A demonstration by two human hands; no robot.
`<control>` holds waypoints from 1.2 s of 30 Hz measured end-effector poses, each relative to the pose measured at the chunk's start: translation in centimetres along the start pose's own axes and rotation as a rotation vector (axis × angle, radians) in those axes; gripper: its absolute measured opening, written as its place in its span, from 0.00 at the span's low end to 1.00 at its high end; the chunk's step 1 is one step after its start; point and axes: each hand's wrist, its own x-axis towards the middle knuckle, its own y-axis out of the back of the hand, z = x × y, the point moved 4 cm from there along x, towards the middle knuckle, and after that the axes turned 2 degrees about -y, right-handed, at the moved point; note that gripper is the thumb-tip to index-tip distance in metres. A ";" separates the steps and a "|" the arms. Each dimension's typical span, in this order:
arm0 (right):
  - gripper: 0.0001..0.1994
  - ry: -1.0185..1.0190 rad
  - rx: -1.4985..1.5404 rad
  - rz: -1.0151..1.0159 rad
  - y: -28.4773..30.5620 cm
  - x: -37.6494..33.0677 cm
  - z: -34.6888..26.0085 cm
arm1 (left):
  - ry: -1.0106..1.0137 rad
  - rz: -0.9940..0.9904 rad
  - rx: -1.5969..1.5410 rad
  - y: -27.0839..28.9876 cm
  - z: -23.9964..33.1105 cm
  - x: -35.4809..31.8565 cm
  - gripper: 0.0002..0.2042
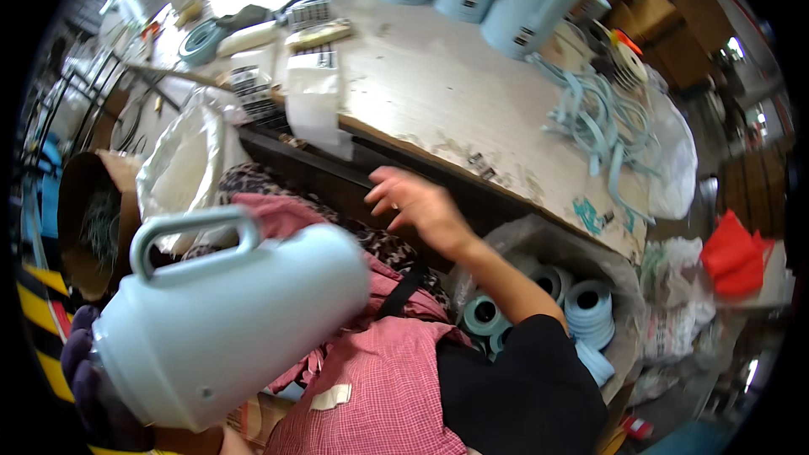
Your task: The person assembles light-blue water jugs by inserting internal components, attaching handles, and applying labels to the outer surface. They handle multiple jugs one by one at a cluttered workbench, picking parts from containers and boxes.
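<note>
Leftward, jug [227, 320] beyond spread fingers [383, 194]

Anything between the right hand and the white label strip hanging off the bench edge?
Nothing visible. The right hand hovers open in front of the bench edge, with only open air between it and the white label strip. The left hand holds the pale blue jug lower left, clear of that path.

left hand [93, 379] prob. holds jug [223, 320]
</note>
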 end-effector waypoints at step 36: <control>0.30 0.551 0.773 -0.472 -18.5 3.6 -7.2 | 0.566 -0.152 0.118 -5.2 8.5 -7.1 0.48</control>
